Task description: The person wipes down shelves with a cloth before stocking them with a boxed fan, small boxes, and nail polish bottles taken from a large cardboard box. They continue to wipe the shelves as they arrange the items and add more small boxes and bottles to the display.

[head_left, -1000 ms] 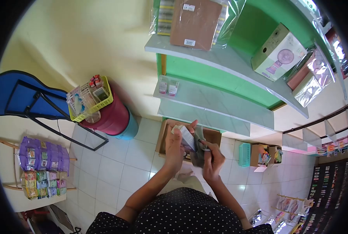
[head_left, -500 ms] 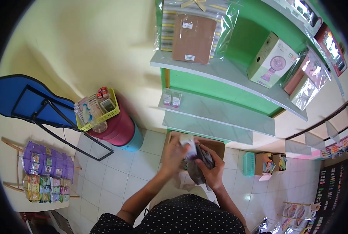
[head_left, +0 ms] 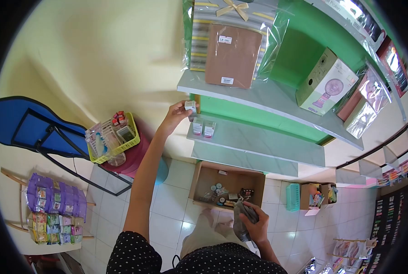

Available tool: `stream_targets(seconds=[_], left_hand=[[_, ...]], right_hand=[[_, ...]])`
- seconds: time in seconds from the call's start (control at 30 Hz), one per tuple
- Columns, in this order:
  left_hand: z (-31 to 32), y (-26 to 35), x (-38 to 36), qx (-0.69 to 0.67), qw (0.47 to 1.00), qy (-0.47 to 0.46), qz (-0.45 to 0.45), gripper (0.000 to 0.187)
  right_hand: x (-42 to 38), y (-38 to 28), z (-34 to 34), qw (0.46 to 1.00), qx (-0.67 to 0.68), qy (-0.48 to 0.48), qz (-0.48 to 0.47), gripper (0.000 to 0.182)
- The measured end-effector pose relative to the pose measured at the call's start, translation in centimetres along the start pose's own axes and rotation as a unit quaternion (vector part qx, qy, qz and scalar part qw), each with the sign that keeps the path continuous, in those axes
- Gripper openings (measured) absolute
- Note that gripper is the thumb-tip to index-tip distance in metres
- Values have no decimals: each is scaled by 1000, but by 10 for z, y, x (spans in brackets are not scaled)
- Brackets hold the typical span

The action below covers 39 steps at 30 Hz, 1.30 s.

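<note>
My left hand [head_left: 177,116] is raised at the left end of the shelves, its fingers closed on a small white box [head_left: 190,106]. Just below it, two small clear-and-white boxes with pink at the base [head_left: 209,129] stand side by side on the middle shelf [head_left: 259,141]. Down in front of my body, my right hand [head_left: 257,223] grips a crumpled dark grey cloth [head_left: 242,222]. Beyond that hand, an open cardboard box [head_left: 204,176] on the floor holds several small jars and compacts.
The upper shelf [head_left: 240,93] carries a wrapped brown package [head_left: 233,55] and a fan box [head_left: 326,84]. At left, a yellow basket [head_left: 131,144] sits on a red bin [head_left: 142,160], near a folded blue chair [head_left: 19,121]. A turquoise basket [head_left: 293,197] stands on the floor.
My left hand has moved away from my right, up and left to the shelf with the white box. My right hand has lowered slightly with the cloth, uncovering the cardboard box.
</note>
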<state>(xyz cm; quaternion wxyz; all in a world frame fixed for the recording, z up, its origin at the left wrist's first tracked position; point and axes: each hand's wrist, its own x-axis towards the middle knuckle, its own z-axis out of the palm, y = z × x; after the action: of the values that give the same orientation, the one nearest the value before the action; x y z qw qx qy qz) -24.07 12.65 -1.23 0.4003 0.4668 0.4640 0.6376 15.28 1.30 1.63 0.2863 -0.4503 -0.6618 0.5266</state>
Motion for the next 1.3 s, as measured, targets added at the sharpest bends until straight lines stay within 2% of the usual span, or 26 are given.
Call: stream_targets(seconds=[0.1, 0.17, 0.37, 0.4, 0.6, 0.93, 1.03, 1.23, 1.3], left_hand=[[7, -9, 11, -28, 998, -38, -41, 32], [10, -12, 14, 33, 993, -87, -69, 33], [-2, -20, 18, -11, 987, -134, -91, 36], [-2, -21, 18, 5, 988, -107, -112, 45], [-5, -22, 16, -3, 987, -111, -117, 57], [-7, -23, 14, -12, 986, -105, -128, 56], [-7, -19, 12, 27, 986, -101, -129, 56], [-12, -8, 6, 18, 982, -138, -123, 53], [-19, 2, -13, 102, 994, -32, -35, 48]], right_hand=[[-3, 4, -2, 1000, 6, 24, 16, 33], [-4, 6, -4, 999, 4, 41, 24, 32], [-6, 8, -7, 997, -11, 55, 50, 31], [-6, 9, -7, 997, -5, 54, 57, 31], [-5, 10, -5, 996, -1, 50, 73, 30], [-2, 14, -4, 997, -1, 42, 66, 31], [-2, 13, -4, 996, -3, 36, 77, 31], [-4, 14, -7, 995, 1, 37, 90, 31], [-4, 19, -9, 996, -2, 44, 80, 30]])
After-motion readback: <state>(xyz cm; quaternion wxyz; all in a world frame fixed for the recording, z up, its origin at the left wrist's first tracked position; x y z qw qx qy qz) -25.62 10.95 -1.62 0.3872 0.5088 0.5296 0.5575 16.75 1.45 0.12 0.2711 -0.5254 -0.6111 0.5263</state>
